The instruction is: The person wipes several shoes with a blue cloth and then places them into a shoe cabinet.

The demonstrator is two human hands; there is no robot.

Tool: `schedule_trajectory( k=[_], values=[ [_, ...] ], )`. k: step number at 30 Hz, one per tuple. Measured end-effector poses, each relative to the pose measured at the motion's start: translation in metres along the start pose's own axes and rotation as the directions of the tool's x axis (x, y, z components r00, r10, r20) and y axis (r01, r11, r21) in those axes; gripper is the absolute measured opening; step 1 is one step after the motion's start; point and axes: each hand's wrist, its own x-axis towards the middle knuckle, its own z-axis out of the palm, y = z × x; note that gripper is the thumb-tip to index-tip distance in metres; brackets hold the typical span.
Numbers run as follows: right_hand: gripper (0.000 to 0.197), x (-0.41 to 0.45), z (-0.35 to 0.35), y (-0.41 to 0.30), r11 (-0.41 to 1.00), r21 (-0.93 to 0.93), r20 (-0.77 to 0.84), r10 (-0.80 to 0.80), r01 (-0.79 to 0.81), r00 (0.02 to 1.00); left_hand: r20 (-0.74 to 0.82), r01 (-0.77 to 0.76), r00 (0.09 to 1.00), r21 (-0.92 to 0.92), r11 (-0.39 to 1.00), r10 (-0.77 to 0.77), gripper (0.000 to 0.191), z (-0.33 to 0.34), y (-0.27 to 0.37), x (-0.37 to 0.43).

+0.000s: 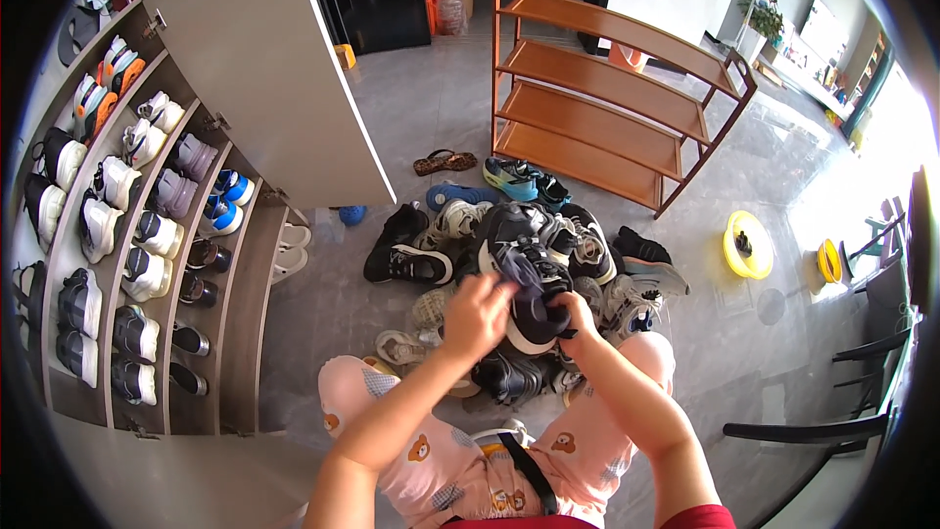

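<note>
My right hand [577,322] grips the collar of a black sneaker [537,314] with a thick white sole, its heel turned towards me. Above the shoe's laces, my left hand [477,314] pinches a dark, motion-blurred item [523,270]; it looks like cloth, but the blur hides what it is. Below and around both hands lies a heap of mixed shoes. In it are a black shoe with a white sole [411,261], grey-and-white sneakers [633,305], a black-and-white sneaker [590,246] and dark shoes [507,376] between my knees.
On the left stands a shoe cabinet [239,353] with its door [272,81] swung open and pairs on several shelves. A brown wooden rack [602,77] stands beyond the heap. A leopard-print sandal [445,162] lies near it. To the right are a yellow basin [747,224] and chair legs [808,430].
</note>
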Motion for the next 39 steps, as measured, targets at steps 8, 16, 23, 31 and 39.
schedule_trajectory(
  k=[8, 16, 23, 31, 39],
  values=[
    [0.022, 0.003, 0.003, 0.006, 0.999, 0.044, -0.031, 0.007, -0.005, 0.999, -0.021, 0.028, 0.999, -0.121, 0.992, -0.031, 0.025, 0.007, 0.002, 0.002],
    [0.023, -0.001, -0.001, -0.008, 0.997, 0.051, 0.016, 0.049, -0.05, 0.999, 0.12, -0.23, 0.961, -0.162, 0.96, 0.25, 0.025, -0.002, 0.024, -0.002],
    [0.036, -0.006, 0.006, 0.005, 0.906, -0.411, 0.132, -0.056, 0.106, 0.99, -0.037, 0.155, 0.986, -0.113, 0.981, -0.16, 0.023, 0.009, -0.031, 0.008],
    [0.045, -0.025, 0.013, -0.018, 0.999, 0.026, 0.179, 0.013, -0.018, 0.984, -0.053, 0.372, 0.903, -0.397, 0.839, -0.426, 0.017, 0.019, -0.02, 0.001],
    [0.048, -0.021, 0.005, -0.007, 0.949, 0.27, 0.591, -0.03, -0.162, 0.806, -0.04, 0.426, 0.854, -0.521, 0.74, -0.519, 0.018, 0.02, -0.019, 0.006]
  ],
)
